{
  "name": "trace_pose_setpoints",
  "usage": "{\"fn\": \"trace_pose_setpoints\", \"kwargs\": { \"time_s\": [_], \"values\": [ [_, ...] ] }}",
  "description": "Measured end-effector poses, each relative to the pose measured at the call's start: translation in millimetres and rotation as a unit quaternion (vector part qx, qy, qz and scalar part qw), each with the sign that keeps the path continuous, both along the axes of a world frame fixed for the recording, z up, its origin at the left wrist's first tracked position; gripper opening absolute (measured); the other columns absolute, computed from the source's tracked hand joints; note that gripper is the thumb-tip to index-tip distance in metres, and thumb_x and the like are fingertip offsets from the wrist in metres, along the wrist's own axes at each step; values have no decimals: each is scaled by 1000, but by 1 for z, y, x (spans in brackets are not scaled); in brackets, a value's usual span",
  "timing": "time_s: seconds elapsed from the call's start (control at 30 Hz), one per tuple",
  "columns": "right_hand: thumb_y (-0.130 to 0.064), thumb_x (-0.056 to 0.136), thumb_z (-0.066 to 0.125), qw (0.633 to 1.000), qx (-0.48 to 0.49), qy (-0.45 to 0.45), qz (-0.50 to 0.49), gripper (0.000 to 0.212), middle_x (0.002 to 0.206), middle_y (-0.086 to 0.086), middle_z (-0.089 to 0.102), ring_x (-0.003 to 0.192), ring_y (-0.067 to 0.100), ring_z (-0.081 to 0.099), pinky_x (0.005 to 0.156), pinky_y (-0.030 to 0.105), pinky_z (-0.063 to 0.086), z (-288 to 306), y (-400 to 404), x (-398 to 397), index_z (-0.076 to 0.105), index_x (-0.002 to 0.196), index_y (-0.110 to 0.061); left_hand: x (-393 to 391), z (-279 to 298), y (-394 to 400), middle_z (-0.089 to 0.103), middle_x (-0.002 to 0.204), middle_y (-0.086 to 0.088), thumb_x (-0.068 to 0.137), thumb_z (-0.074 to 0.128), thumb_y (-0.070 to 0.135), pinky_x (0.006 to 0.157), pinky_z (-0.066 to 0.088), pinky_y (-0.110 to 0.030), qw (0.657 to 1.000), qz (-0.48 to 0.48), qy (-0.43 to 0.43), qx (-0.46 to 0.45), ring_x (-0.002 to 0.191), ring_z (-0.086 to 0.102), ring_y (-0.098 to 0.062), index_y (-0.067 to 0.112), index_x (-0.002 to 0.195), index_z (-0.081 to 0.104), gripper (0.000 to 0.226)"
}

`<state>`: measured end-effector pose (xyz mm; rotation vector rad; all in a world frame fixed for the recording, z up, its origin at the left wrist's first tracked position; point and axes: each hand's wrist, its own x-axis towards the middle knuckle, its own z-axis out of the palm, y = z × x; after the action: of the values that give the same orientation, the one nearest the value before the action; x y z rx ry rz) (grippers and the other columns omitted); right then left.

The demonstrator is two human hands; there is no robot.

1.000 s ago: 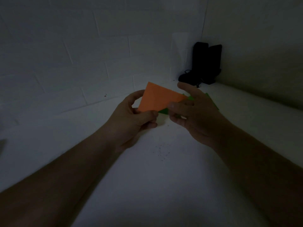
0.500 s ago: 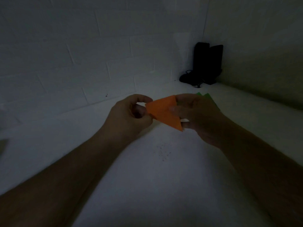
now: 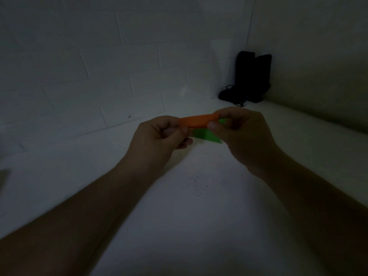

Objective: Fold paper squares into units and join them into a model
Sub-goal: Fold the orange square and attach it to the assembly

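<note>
Left hand (image 3: 159, 136) and right hand (image 3: 243, 134) pinch the orange paper (image 3: 199, 121) just above the green paper (image 3: 207, 135).

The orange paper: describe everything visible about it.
The orange paper is a folded piece that shows as a narrow, long strip lying roughly level, held up above the white table. The left hand pinches its left end and the right hand pinches its right end. A green paper shows just beneath it. Dim light hides its creases.
</note>
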<state>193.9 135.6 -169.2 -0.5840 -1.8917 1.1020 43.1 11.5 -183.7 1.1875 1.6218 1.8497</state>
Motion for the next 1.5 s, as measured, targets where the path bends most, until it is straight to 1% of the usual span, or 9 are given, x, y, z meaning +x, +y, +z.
{"fn": "trace_pose_setpoints", "kwargs": {
  "time_s": [0.07, 0.13, 0.33, 0.5, 0.7, 0.87, 1.0, 1.17, 1.5],
  "values": [
    [-9, 92, 71, 1000, -14, 5, 27, 21, 61, 14, 55, 55, 18, 50, 55, 30, 45, 2, -2, 2, 73, 90, -30, -1, 1, 0, 77, 87, -13, 93, 69, 2, 88, 61, -44, 1000, 7, 5, 17, 85, 75, -29, 10, 95, 75, 9],
    [-4, 92, 69, 997, -45, -5, 67, 23, 63, 5, 68, 56, 17, 61, 54, 25, 53, 6, -5, 3, 72, 100, -25, -2, 2, -1, 78, 86, -10, 92, 69, -1, 89, 61, -44, 999, 17, 12, 34, 87, 76, -28, 13, 96, 74, 15],
    [-1, 89, 72, 982, -140, 1, 128, 32, 91, -2, 78, 80, 22, 75, 83, 44, 62, 5, -6, 2, 72, 105, -28, -3, 1, -3, 76, 94, -18, 89, 73, -2, 91, 58, -57, 997, 14, 48, 58, 92, 74, -37, 18, 97, 76, 22],
    [1, 90, 68, 967, -179, -3, 182, 36, 101, -1, 76, 89, 25, 75, 85, 43, 60, 4, -6, 6, 74, 104, -32, -3, 2, -4, 75, 92, -20, 89, 70, -8, 90, 60, -54, 997, 13, 35, 75, 89, 75, -36, 15, 95, 74, 24],
    [5, 85, 72, 980, -135, 23, 147, 26, 84, 0, 76, 83, 20, 73, 84, 43, 61, 6, -7, 4, 75, 88, -20, 0, 3, -3, 77, 82, -11, 89, 69, -8, 86, 61, -48, 998, -12, 28, 57, 81, 74, -30, 12, 93, 73, 21],
    [-4, 88, 71, 983, -113, 29, 140, 30, 80, 3, 76, 79, 19, 72, 79, 39, 61, 6, -7, 5, 79, 76, -30, 1, 3, -4, 75, 84, -15, 85, 75, -1, 91, 58, -57, 998, -32, 30, 55, 85, 72, -33, 11, 94, 74, 15],
    [-10, 89, 71, 983, -135, 44, 116, 16, 75, 5, 74, 75, 20, 71, 81, 44, 63, 5, -6, 3, 74, 77, -20, 1, 5, -4, 75, 84, -13, 82, 81, 12, 91, 58, -58, 998, -17, 17, 59, 89, 72, -41, 20, 88, 76, 11],
    [-11, 92, 69, 983, -144, 41, 109, 17, 70, 4, 72, 72, 20, 69, 85, 51, 60, 7, -10, 2, 72, 75, -15, 2, 6, -3, 75, 87, -14, 80, 74, 18, 90, 61, -49, 998, -34, -20, 56, 87, 74, -31, 6, 96, 70, 21],
    [-10, 95, 66, 984, -145, 39, 96, 24, 63, -4, 69, 65, 14, 68, 84, 46, 62, 8, -12, -1, 61, 72, -16, 7, 8, -1, 72, 74, -9, 95, 65, 5, 85, 62, -39, 995, -26, -81, 43, 76, 71, -23, 2, 86, 65, 9]
  ]
}}
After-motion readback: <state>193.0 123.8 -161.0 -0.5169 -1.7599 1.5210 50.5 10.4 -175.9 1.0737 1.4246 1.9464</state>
